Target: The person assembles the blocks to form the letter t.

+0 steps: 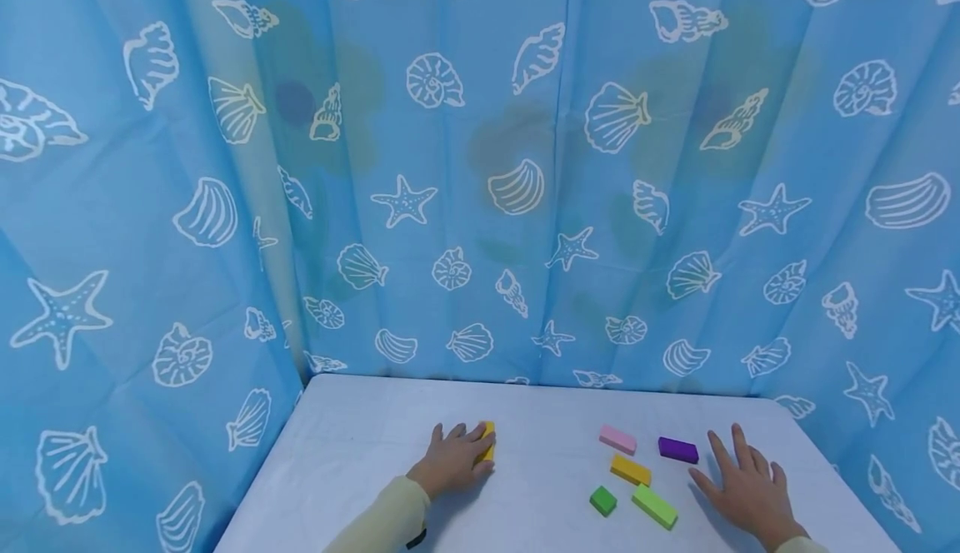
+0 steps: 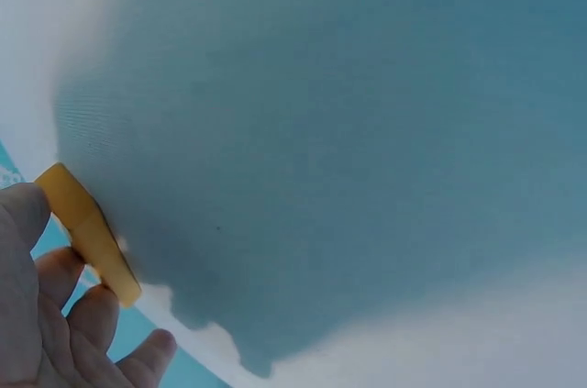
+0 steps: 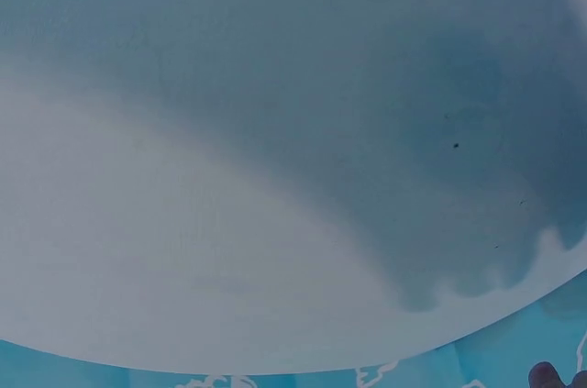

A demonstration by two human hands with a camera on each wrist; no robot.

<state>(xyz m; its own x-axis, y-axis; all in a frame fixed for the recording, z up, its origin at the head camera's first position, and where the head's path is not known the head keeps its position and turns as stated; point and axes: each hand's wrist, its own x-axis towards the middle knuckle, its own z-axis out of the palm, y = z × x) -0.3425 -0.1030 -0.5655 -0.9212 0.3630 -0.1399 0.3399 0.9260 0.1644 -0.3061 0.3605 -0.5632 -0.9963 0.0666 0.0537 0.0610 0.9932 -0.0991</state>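
Note:
My left hand (image 1: 453,459) pinches a yellow block (image 1: 488,440) between thumb and fingers, on the left half of the white table. In the left wrist view the block (image 2: 89,232) spans from the thumb to the fingertips, its long side facing the camera. Fingers spread, my right hand (image 1: 750,490) is at the table's right side and holds nothing. Nearest to it are a purple block (image 1: 678,450) and a light green block (image 1: 655,506). Only a dark fingertip (image 3: 545,375) of that hand shows low in the right wrist view.
Left of the purple block lie a pink block (image 1: 618,439) and a second yellow block (image 1: 631,470). A short green block (image 1: 603,500) sits nearer the front of the white table (image 1: 360,420). A blue shell-print curtain (image 1: 465,303) hangs behind and beside the table.

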